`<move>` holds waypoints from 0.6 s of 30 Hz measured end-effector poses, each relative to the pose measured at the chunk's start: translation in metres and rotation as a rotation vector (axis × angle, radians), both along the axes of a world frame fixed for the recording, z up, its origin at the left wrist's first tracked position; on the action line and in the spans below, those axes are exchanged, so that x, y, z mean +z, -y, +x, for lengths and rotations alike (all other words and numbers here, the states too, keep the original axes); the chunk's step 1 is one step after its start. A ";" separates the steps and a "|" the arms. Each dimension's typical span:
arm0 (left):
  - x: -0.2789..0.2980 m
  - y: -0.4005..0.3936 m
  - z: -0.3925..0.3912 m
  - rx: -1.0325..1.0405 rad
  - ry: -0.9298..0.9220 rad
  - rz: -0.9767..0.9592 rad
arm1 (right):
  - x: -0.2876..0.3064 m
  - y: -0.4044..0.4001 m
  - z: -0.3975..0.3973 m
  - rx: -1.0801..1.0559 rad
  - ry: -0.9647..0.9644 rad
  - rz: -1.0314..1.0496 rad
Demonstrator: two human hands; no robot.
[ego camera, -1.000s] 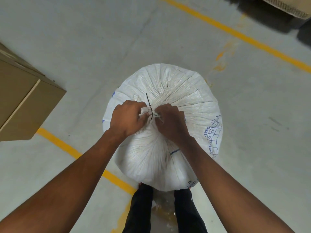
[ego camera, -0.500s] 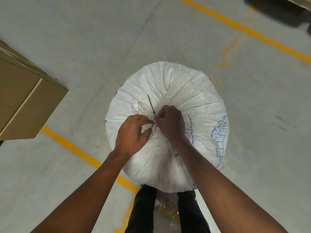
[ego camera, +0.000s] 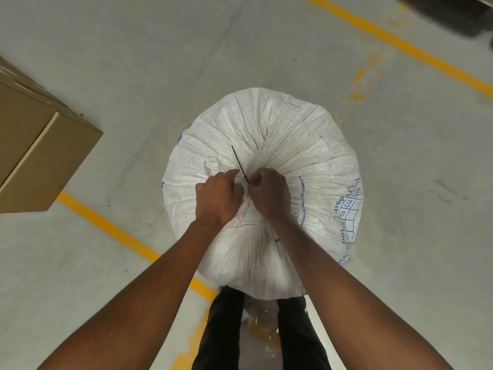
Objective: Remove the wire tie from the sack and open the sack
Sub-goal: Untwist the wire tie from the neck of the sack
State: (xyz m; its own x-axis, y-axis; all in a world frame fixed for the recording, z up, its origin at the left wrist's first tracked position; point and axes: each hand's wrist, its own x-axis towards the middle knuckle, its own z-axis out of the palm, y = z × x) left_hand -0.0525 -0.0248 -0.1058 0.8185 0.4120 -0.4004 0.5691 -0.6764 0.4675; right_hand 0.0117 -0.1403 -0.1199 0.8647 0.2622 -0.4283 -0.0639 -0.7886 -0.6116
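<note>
A full white woven sack (ego camera: pixel 290 145) with blue print stands on the floor right in front of me, its top gathered into a bunched neck. A thin black wire tie (ego camera: pixel 239 163) sticks up and to the left from that neck. My left hand (ego camera: pixel 217 197) grips the bunched neck from the left. My right hand (ego camera: pixel 269 194) is closed at the neck from the right, thumb and fingers pinched at the base of the tie. The part of the tie around the neck is hidden by my fingers.
A brown cardboard box (ego camera: pixel 40 156) sits on the floor at the left. Yellow lines (ego camera: pixel 112 228) cross the grey concrete floor, another yellow line (ego camera: pixel 400 44) at the upper right. My dark trouser legs (ego camera: pixel 226 329) stand just behind the sack.
Both hands have shifted around the neck, the left dropping lower then coming back up. The tie's free end now leans further left. The sack stays tied.
</note>
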 end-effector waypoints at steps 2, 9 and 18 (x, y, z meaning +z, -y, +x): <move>-0.011 0.003 0.005 0.010 -0.068 0.008 | -0.002 0.000 0.001 -0.023 -0.006 0.013; -0.030 0.001 0.025 0.150 -0.176 -0.173 | -0.011 0.006 0.003 -0.078 -0.020 0.008; -0.043 0.006 0.017 0.239 -0.061 -0.342 | -0.016 0.005 -0.001 -0.134 -0.034 -0.070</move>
State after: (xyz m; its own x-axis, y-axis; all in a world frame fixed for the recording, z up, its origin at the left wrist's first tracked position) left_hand -0.0360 -0.0304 -0.1490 0.6866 0.4229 -0.5914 0.7247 -0.3336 0.6029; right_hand 0.0109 -0.1456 -0.1358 0.8746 0.1138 -0.4712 -0.1913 -0.8122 -0.5511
